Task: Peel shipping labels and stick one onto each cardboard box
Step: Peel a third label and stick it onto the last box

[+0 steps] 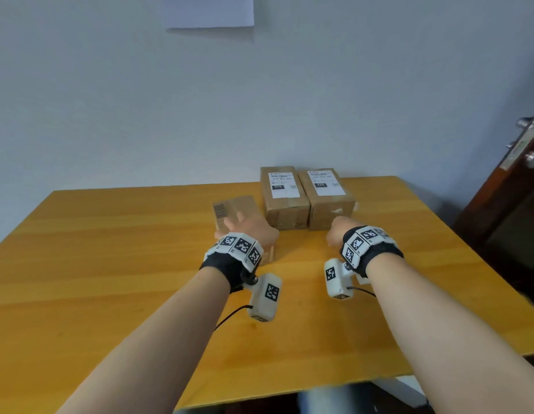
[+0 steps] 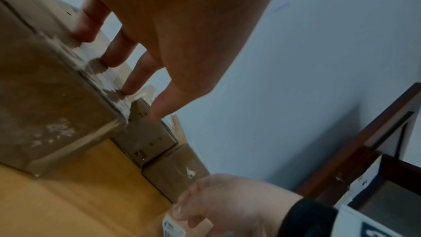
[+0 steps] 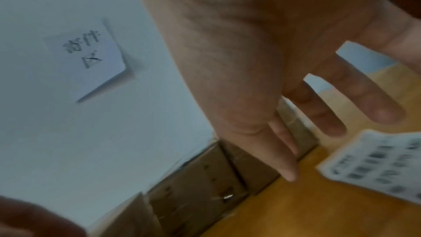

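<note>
On the wooden table [image 1: 116, 264] stand three cardboard boxes. Two at the back, touching side by side, already carry white labels: the back left box [image 1: 285, 198] and the back right box [image 1: 326, 195]. The third box [image 1: 238, 216], nearer and just left of them, shows only a printed barcode on its top and no white label, so by my reading it is the one left to do.

The left hand [image 1: 247, 227] rests on top of that third box with fingers [image 2: 118, 51] straight and slightly spread, tips touching the taped top edge (a steadying press, not a grab).

The right hand [image 1: 337, 231] is low over the table just in front of the back right box. From the left wrist view it seems to pinch a white label [image 2: 173, 228] between thumb and a fingertip; the picture is blurred, so I would not swear to it. In the right wrist view the other fingers [image 3: 378, 109] are stretched out and apart, with a printed label sheet [image 3: 376, 167] beside them.

To do this step well, I would keep the left hand flat so the box cannot slide, bring the label over the bare part of the top, lay one edge down first, then smooth across so no crease forms. Keeping the sticky side off the fingers and the table matters most.
</note>
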The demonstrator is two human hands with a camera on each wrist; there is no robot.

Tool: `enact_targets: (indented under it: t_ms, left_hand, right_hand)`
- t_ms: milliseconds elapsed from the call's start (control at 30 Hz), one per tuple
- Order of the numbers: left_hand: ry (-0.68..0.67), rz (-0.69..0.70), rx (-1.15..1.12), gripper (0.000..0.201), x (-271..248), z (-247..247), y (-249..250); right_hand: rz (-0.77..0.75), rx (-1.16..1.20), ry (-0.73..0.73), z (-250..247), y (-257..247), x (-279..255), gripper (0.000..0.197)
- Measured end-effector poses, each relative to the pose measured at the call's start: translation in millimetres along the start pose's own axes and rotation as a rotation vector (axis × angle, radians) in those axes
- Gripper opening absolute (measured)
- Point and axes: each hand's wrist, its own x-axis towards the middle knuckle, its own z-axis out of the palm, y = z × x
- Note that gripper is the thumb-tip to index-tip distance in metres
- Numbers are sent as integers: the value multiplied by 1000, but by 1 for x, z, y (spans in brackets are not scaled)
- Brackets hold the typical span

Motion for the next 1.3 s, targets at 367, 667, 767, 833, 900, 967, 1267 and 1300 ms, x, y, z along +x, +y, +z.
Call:
enact_targets:
  t_ms: [367,667,767,833,900,967,1267,1300]
  left_hand:
    - [-68,31,53,42,-15,2,38]
    - [-28,128,30,33,-23,-12,24]
    - [-100,167,26,34,-33,-25,25]
    - [-122,184,40,39,-36,-30,25]
    - [-76,191,13,36,-37,-33,26]
    - [22,182,-90,25,-33,-34,24]
    - [194,356,-765,19,-42,-63,13]
    - [213,360,-833,21,-43,-66,11]
  right_hand:
    - [230,176,-49,43,32,46,98]
    - [218,161,49,40,35,29,49]
    - [129,174,65,37,39,27,29]
    - [117,187,113,28,37,17,30]
    - [128,224,178,19,32,9,31]
    - [110,279,254,6,24,-2,31]
    - [-506,677,477,-52,-28,-56,22]
    - [-585,690,498,-56,-34,-64,18]
